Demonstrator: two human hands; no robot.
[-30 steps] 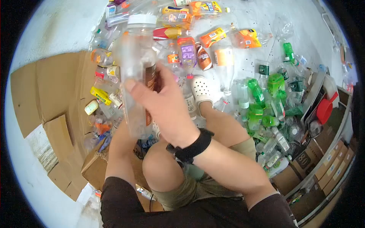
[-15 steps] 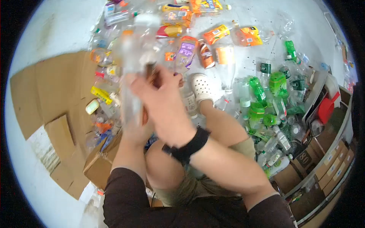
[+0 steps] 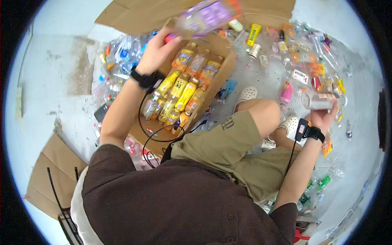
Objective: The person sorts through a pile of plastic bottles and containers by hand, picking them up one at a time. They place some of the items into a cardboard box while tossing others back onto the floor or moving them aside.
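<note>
My left hand (image 3: 157, 51) is closed on the neck end of a clear bottle with a purple label (image 3: 210, 18), slightly blurred, above the far side of an open cardboard box (image 3: 226, 55). Inside that box, several bottles with yellow and orange labels (image 3: 179, 87) stand close together. Off to the right, my right hand (image 3: 324, 118) holds a clear empty bottle (image 3: 320, 100) from below, lying sideways across the fingers. A pink bottle (image 3: 286, 93) lies on the floor left of it.
Loose bottles (image 3: 302, 57) cover the floor at the upper right. Bluish clear bottles (image 3: 124, 53) are piled left of the box. Green bottles (image 3: 324, 182) lie at the lower right. A cardboard flap (image 3: 57, 171) is at the lower left. Black cables loop beside the box.
The view has swung left, bringing the filled box into sight. My hands, close together before, are now far apart. The purple-labelled bottle has left the floor and is in my left hand.
</note>
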